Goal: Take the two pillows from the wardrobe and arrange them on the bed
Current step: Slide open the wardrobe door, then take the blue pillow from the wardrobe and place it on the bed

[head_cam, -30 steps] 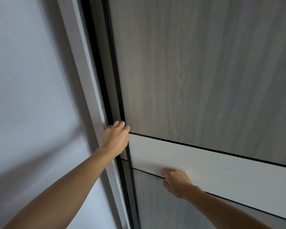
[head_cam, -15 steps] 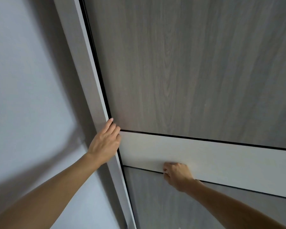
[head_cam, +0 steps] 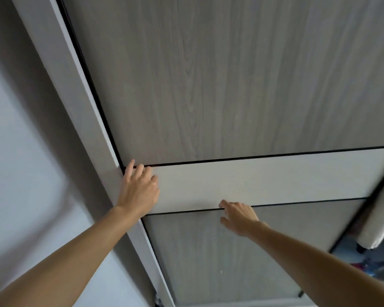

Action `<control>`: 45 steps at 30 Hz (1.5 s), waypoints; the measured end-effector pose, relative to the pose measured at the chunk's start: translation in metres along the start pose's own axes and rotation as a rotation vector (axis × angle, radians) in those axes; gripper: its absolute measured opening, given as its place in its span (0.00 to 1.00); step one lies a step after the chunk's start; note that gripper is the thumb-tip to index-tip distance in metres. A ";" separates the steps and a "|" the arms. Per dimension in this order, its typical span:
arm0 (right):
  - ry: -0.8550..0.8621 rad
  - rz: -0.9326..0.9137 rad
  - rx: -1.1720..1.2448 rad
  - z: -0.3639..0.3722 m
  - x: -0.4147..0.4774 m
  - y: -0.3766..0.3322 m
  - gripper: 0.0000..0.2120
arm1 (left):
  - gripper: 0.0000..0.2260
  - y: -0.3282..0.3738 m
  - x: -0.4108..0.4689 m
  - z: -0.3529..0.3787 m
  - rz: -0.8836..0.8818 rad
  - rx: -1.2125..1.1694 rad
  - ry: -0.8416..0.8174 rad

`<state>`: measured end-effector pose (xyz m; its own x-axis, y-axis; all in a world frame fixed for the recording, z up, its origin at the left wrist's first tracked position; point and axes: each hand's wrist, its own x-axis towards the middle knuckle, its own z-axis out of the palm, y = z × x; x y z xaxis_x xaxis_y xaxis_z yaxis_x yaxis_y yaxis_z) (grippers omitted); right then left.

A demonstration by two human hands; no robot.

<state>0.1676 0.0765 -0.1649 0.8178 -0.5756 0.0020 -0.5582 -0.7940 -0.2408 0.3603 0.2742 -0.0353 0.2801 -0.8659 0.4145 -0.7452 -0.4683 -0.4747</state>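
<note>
A grey wood-grain sliding wardrobe door (head_cam: 220, 80) fills most of the view, seen from close up and at a slant. A pale cream band (head_cam: 264, 180) runs across it at hand height, edged above and below by thin black lines. Along the door's left edge stands the light grey wardrobe frame (head_cam: 75, 103), and left of that is a plain white wall (head_cam: 20, 173) in shadow.

The left hand (head_cam: 140, 191) lies flat and open against the left end of the cream band, its fingertips (head_cam: 130, 166) reaching the seam where the door meets the frame. It grips nothing; the palm simply presses on the surface. The right hand (head_cam: 238, 216) sits lower and to the right, on the lower black line of the band, with fingers loosely curled and their tips touching the groove. It also holds no object.

At the far right, past the door's right edge, a gap shows into the space beyond. There a pale, padded, rounded thing (head_cam: 379, 220) stands tilted; I cannot tell what it is. Below it lies some blurred coloured clutter (head_cam: 368, 265) on a dark floor.

Neither of the two pillows can be picked out with certainty, and the bed is out of view.
</note>
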 end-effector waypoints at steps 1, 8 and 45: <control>0.001 0.032 -0.004 -0.002 -0.011 0.015 0.20 | 0.06 0.015 0.004 -0.003 0.015 -0.047 -0.008; -0.009 0.313 -0.006 -0.022 -0.135 0.165 0.22 | 0.07 0.183 0.046 -0.032 0.216 -0.399 -0.143; -0.407 0.639 0.020 0.021 -0.322 0.816 0.19 | 0.11 0.941 0.149 -0.014 0.478 -0.623 -0.840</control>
<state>-0.5485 -0.3814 -0.3825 0.3254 -0.8015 -0.5017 -0.9414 -0.3244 -0.0923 -0.3080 -0.2930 -0.4095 0.0289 -0.8855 -0.4638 -0.9883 -0.0949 0.1196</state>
